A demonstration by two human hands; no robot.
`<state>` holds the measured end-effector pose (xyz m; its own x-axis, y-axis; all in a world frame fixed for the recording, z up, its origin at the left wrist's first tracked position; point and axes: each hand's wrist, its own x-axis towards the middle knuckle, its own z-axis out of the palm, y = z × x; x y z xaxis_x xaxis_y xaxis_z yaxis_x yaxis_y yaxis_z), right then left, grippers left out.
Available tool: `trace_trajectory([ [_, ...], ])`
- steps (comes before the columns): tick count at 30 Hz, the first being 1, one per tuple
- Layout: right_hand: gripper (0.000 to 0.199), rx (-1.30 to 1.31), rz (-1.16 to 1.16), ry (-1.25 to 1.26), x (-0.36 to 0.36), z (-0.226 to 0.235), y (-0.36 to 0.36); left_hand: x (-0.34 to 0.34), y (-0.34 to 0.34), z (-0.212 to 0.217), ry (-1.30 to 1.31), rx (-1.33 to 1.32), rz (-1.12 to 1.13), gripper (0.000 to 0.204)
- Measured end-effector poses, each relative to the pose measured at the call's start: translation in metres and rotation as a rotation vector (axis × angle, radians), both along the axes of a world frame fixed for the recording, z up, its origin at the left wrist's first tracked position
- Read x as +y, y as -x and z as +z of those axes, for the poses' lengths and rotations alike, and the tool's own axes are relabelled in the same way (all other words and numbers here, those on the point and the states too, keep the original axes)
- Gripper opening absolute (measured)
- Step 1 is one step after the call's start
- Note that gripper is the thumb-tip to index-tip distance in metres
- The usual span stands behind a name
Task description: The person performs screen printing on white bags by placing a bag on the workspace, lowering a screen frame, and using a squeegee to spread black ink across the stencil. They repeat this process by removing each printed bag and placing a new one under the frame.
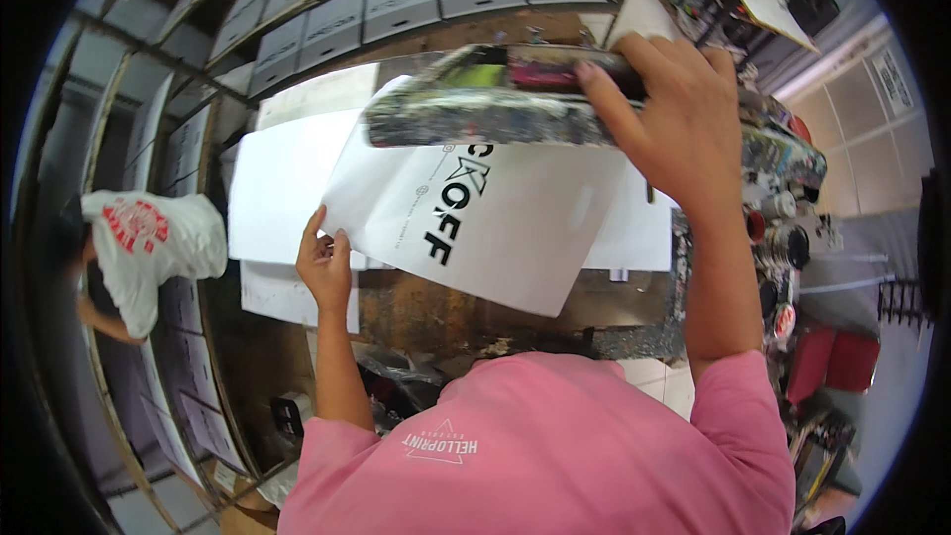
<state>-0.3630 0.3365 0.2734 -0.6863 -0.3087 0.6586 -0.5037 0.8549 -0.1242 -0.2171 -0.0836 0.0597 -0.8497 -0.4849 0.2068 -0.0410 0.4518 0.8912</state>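
Observation:
A white flat bag (495, 248) with black print and a small handle slot lies tilted across the bench. My left hand (327, 263) pinches its left edge between thumb and fingers. Over the bag's far part is a paint-crusted screen-printing frame (475, 121), raised at a slant. My right hand (679, 109) grips the frame's right part, with the thumb on the near side. The frame hides the bag's far end. Beneath and to the left of the bag lie plain white sheets (282, 183).
Racks with white printed sheets (401, 5) stand at the back and along the left. A person in a white top (168, 238) is at the far left. Ink jars (788, 246) crowd the bench's right side. A red chair (837, 359) stands beyond them.

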Motion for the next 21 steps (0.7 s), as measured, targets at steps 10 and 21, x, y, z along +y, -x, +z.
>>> trace_trajectory([
  [10,0.036,-0.069,-0.086,-0.102,-0.008,-0.017,-0.041,-0.218,0.014,-0.049,0.246,-0.074,0.248,0.071],
  [21,0.051,-0.2,0.128,-0.138,0.007,-0.078,-0.075,0.122,-0.039,0.01,-1.03,-0.049,-0.826,0.097],
])
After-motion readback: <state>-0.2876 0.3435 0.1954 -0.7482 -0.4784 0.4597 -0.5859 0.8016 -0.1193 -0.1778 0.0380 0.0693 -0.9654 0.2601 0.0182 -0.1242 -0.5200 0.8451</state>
